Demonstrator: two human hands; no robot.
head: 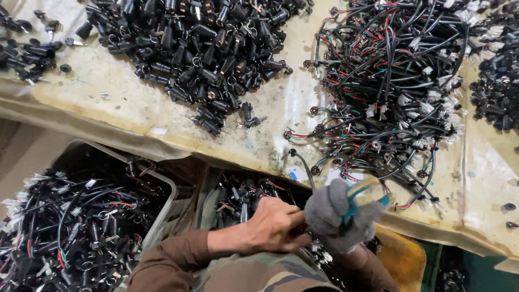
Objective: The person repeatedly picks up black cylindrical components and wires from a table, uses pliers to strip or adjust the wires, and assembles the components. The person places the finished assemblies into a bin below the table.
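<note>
My left hand (275, 224) is bare, in a brown sleeve, with its fingers closed on a small black part at the end of a thin black cable (304, 165); the part itself is hidden. That cable curves up onto the table edge. Touching it on the right, my right hand (338, 216) wears a grey knit glove and grips a blurred teal-handled hand tool (361, 199). Both hands are low in the view, just below the worn table's front edge (254, 154), above a bin of black parts (243, 197).
A heap of black cylindrical connectors (200, 48) covers the table's far left. A tangle of black, red and green wire harnesses (389, 81) lies at the right. A grey crate (162, 186) of wired parts stands lower left, and a yellow container (403, 257) lower right.
</note>
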